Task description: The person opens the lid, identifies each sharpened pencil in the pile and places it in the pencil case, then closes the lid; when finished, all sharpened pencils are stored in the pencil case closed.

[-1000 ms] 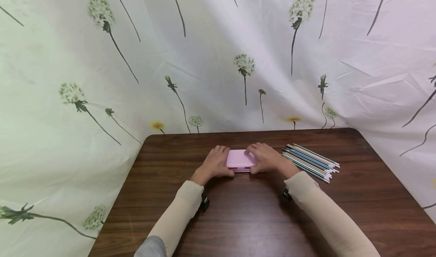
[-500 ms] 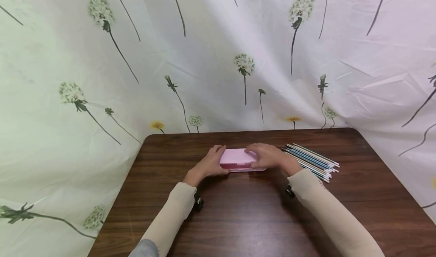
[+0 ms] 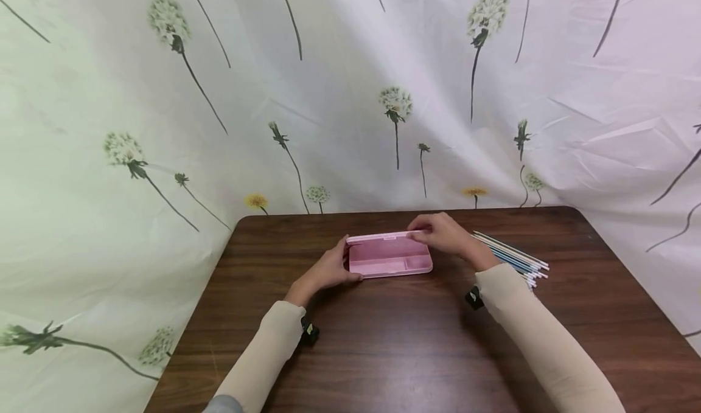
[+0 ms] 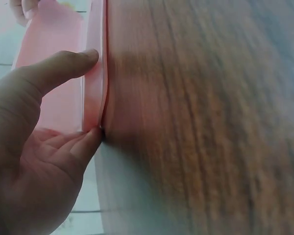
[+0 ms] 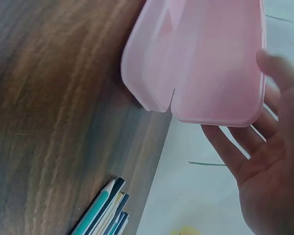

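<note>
A pink plastic pencil case lies on the wooden table with its lid raised and tilted back. Its inside shows a long compartment and a small one at the right end. My left hand grips the left end, thumb on the front wall and fingers at the end in the left wrist view. With my right hand I hold the lid's right corner. In the right wrist view the thumb lies on the rim of the lid, and the fingers are behind it.
A bundle of several pencils lies on the table to the right of the case, partly hidden by my right wrist. Behind the table's far edge hangs a white cloth printed with dandelions.
The case was shut; its lid has swung up and back in my right hand, baring the inside. My left hand has slid left to the case's end.
</note>
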{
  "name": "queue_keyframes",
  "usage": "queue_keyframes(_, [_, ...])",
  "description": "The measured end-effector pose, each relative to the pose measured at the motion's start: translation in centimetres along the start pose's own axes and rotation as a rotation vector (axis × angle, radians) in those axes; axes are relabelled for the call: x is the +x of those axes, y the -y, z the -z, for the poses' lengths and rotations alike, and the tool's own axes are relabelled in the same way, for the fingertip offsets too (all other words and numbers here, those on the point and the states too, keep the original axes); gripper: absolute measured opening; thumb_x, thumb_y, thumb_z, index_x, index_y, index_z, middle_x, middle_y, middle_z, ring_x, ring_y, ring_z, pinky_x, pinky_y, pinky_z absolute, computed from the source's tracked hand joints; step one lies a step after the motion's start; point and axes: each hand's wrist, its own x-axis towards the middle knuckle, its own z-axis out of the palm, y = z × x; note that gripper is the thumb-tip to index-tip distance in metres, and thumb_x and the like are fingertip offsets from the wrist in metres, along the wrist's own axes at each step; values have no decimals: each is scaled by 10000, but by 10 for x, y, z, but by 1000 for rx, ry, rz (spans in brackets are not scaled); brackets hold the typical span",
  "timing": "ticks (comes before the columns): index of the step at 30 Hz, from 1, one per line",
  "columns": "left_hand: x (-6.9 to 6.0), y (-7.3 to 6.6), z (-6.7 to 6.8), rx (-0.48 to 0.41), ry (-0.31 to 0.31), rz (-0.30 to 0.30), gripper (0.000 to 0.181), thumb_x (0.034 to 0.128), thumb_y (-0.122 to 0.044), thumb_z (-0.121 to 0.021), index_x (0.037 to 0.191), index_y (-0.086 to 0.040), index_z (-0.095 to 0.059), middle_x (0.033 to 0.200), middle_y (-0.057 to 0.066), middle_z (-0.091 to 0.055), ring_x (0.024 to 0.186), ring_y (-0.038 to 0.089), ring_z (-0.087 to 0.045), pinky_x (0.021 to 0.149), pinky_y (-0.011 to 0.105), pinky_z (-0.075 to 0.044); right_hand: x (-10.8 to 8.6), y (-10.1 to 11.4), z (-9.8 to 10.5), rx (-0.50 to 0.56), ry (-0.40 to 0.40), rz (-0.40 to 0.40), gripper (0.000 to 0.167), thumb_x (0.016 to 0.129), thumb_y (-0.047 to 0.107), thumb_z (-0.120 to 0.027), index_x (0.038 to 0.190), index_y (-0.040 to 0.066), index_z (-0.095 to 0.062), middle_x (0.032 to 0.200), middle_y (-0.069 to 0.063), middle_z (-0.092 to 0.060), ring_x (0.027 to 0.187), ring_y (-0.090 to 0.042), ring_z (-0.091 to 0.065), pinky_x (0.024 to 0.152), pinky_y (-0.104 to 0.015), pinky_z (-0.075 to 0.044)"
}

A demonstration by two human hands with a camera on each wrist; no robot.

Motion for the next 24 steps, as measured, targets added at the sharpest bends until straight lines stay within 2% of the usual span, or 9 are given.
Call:
queue_keyframes(3, [-1, 5, 0, -84, 23, -17, 1129, 851, -97, -899, 1681, 52, -149, 1714, 258, -318, 1548, 367, -433, 1247, 477, -400, 5, -3, 2, 38, -66, -33, 143, 1034, 227, -726, 1108, 128, -798, 1054, -29, -798, 917, -161, -702, 830, -375, -599])
queue_keyframes(6, [-3, 6, 1, -93, 36, -31, 1101, 866, -86, -879, 1682, 52, -154, 1720, 245, -293, 1537, 348, -444, 1227, 460, -419, 9, -5, 3, 88, -135, -84, 155, 1061, 178, -680, 1142, 80, -767, 1085, -93, -784, 968, -231, -711, 853, -406, -591])
queue_keyframes(12, [-4, 9, 2, -46, 41, -54, 1016, 880, -70, -866, 1668, 50, -237, 1709, 250, -316, 1495, 349, -495, 1198, 445, -448, 13, -13, -3, 202, -300, -175, 168, 1076, 122, -642, 1189, 8, -694, 1159, -200, -739, 1106, -355, -697, 962, -482, -571])
queue_keyframes(16, [-6, 9, 3, 7, 42, -45, 971, 881, -78, -871, 1655, 40, -297, 1689, 237, -363, 1450, 337, -547, 1173, 432, -477, 14, -20, -11, 237, -386, -253, 163, 1070, 119, -652, 1180, 1, -680, 1177, -214, -721, 1087, -361, -679, 911, -459, -585])
queue_keyframes(19, [-7, 8, 3, 49, 37, -40, 945, 892, -101, -866, 1650, 34, -317, 1678, 228, -384, 1443, 321, -559, 1176, 435, -481, 14, -26, -16, 227, -408, -306, 158, 1066, 102, -651, 1179, 0, -693, 1176, -218, -716, 1040, -343, -663, 866, -419, -588])
queue_keyframes(24, [-8, 7, 4, 95, 35, -37, 912, 909, -125, -852, 1639, 44, -331, 1681, 226, -373, 1457, 305, -548, 1197, 442, -463, 17, -35, -25, 155, -367, -394, 195, 1059, 110, -657, 1213, 18, -737, 1175, -208, -733, 950, -301, -665, 782, -347, -575])
